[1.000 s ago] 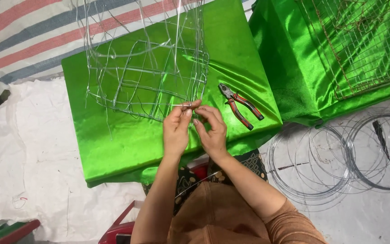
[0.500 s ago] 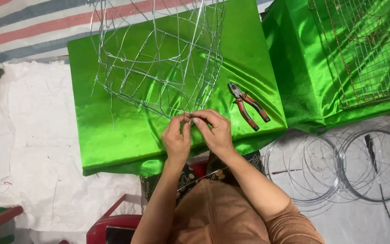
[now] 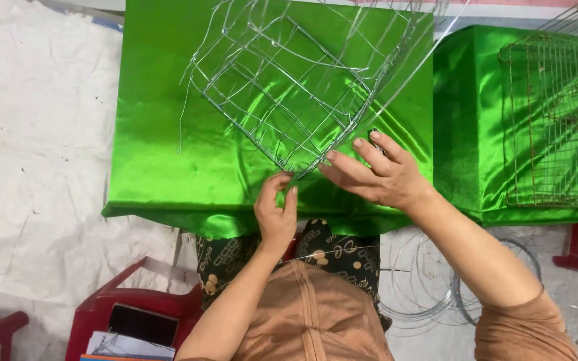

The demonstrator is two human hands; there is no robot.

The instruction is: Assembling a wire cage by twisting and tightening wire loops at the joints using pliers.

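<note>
Silver wire makes the open frame that lies tilted on the green satin table, with its lowest corner pointing toward you. Your left hand is curled at that corner and its thumb and fingers pinch a wire end there. Your right hand lies spread and flat on the cloth just beside the same corner, fingers only touching the lower edge of the frame, gripping nothing.

To do this joint well, I think you should keep the right palm pressing down so the frame cannot swing, and twist with the left fingertips close to the crossing, so the loose strands above do not spring out.

Compared with half a second ago, the frame is turned, so one corner now faces you instead of a side. Both hands met at one point then; now the right one is opened and moved aside. The red-handled pliers are no longer visible; perhaps your right hand covers them.
</note>
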